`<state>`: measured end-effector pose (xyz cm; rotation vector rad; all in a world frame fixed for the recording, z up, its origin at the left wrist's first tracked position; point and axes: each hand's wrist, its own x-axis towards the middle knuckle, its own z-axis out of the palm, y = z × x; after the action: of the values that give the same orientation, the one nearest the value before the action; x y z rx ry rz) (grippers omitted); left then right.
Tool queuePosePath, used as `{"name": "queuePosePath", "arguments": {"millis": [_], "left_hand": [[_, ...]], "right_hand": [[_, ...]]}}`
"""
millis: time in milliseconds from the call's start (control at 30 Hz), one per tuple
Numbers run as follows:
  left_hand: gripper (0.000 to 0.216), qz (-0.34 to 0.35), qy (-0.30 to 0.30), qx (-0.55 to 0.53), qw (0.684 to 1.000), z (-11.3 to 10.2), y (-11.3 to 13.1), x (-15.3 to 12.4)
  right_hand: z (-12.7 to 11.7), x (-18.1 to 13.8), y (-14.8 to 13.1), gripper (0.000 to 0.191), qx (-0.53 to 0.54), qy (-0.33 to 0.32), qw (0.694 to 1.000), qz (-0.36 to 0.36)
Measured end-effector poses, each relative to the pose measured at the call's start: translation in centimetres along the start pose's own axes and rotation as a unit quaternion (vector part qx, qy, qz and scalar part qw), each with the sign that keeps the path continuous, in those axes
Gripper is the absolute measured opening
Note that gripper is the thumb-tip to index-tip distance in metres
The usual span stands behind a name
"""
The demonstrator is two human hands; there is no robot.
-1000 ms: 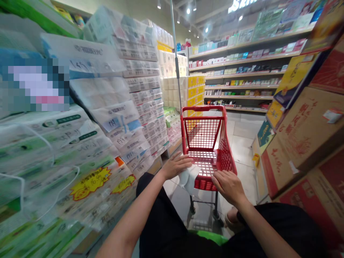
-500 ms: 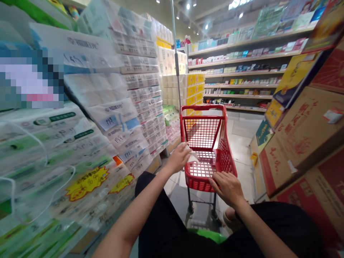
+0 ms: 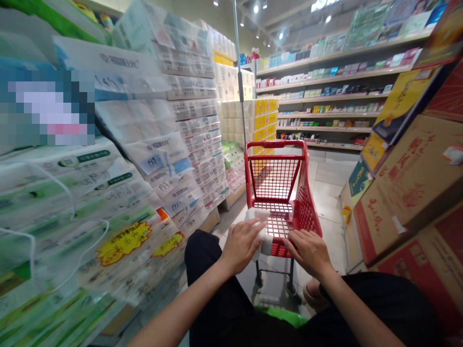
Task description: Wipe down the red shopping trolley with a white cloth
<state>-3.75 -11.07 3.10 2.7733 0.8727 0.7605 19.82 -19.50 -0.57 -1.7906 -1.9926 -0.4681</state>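
A red plastic shopping cart (image 3: 311,193) on a dark wheeled frame stands right in front of me. My left hand (image 3: 239,246) presses a thin white wipe (image 3: 257,214) over the left part of the cart's near rim. The wipe hangs down on both sides of that edge and covers part of the red grid. My right hand (image 3: 310,251) is on the right side of the same rim, fingers hooked over the top and thumb on the near side. The cart's visible floor is an open grid through which pale floor tiles show.
Stacked packs of tissue (image 3: 200,127) line the left side, with a white cable (image 3: 68,185) across the nearest ones. Cardboard boxes (image 3: 408,193) are piled on the right. Shelves of small goods (image 3: 325,103) stand behind. A green surface (image 3: 280,313) shows between my legs.
My left hand has moved down and towards me, onto the near rim, and the white wipe now spreads over that edge. My right hand keeps its place on the rim.
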Motion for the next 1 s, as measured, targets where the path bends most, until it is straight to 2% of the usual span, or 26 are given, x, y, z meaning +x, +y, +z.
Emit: {"name": "queuePosePath", "arguments": {"millis": [100, 300, 400, 467, 600, 767, 867, 1000], "left_hand": [[0.036, 0.015, 0.024, 0.006, 1.0, -0.1, -0.5, 1.1], [0.03, 0.124, -0.048, -0.027, 0.991, 2.9, -3.7, 2.8], [0.035, 0.157, -0.073, -0.054, 0.983, 2.8, -6.1, 4.2], [0.04, 0.145, -0.08, -0.072, 0.984, 2.3, -7.6, 5.5], [0.044, 0.06, -0.076, -0.093, 0.991, 2.3, -9.4, 8.4], [0.04, -0.006, -0.03, -0.129, 0.991, 4.3, -8.8, 9.3], [0.04, -0.038, -0.005, -0.163, 0.986, 4.9, -7.2, 7.8], [0.038, -0.062, 0.025, -0.167, 0.984, 5.1, -4.1, 4.3]], "right_hand": [[0.0, -0.1, -0.2, 0.028, 0.001, 0.001, 1.0, -0.001], [-0.1, -0.2, 0.2, 0.028, 0.013, 0.001, 1.0, -0.021], [-0.1, -0.1, 0.4, 0.027, 0.016, -0.006, 1.0, -0.023], [-0.1, -0.1, 0.4, 0.027, 0.015, -0.008, 1.0, -0.022], [0.1, 0.1, 0.1, 0.028, 0.011, -0.004, 1.0, -0.019], [0.5, 0.2, 0.1, 0.029, -0.02, 0.001, 1.0, -0.007], [0.7, 0.4, 0.3, 0.03, -0.043, 0.005, 0.999, -0.003], [1.0, 0.6, 0.4, 0.031, -0.054, 0.008, 0.999, -0.003]]}}
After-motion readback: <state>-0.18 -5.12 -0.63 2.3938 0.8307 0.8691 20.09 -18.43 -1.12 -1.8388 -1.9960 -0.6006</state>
